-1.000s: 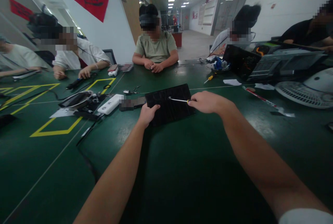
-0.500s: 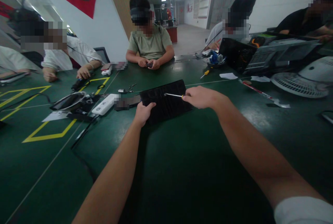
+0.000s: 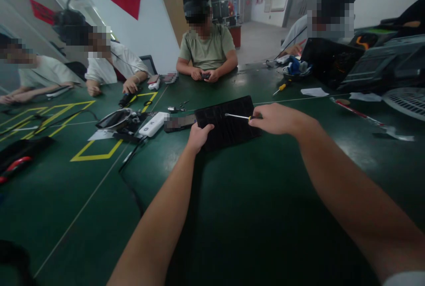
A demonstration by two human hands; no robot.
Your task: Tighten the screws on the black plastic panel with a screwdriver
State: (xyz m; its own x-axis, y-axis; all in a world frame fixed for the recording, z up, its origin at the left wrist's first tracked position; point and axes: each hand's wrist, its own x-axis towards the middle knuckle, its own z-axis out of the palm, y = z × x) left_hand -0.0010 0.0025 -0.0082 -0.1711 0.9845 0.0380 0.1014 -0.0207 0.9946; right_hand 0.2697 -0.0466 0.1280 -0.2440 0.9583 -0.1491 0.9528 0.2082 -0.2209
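Note:
A flat black rectangular panel (image 3: 241, 133) with raised ribs is held tilted at the middle of the green table. My left hand (image 3: 199, 137) grips its near left edge, the thumb lying on top and the other fingers hidden beneath. In my right hand (image 3: 275, 118) is a screwdriver (image 3: 238, 117), its yellow-and-black handle mostly covered by closed fingers. The metal shaft points left across the panel, with the tip at or just over the panel's middle; contact cannot be made out. A dark phone-like object (image 3: 179, 123), partly blurred out, lies left of the panel.
Left of my hands lie a white power strip-like block (image 3: 153, 124), a cable (image 3: 133, 157) and a round-rimmed part (image 3: 114, 120). A second screwdriver (image 3: 281, 88), papers (image 3: 314, 92) and a fan grille (image 3: 407, 102) are to the right. Several people sit around the table (image 3: 245, 215).
My view has swung left, so everything sits farther right. The screwdriver tip stays over about the same spot on the panel. Both hands keep their holds.

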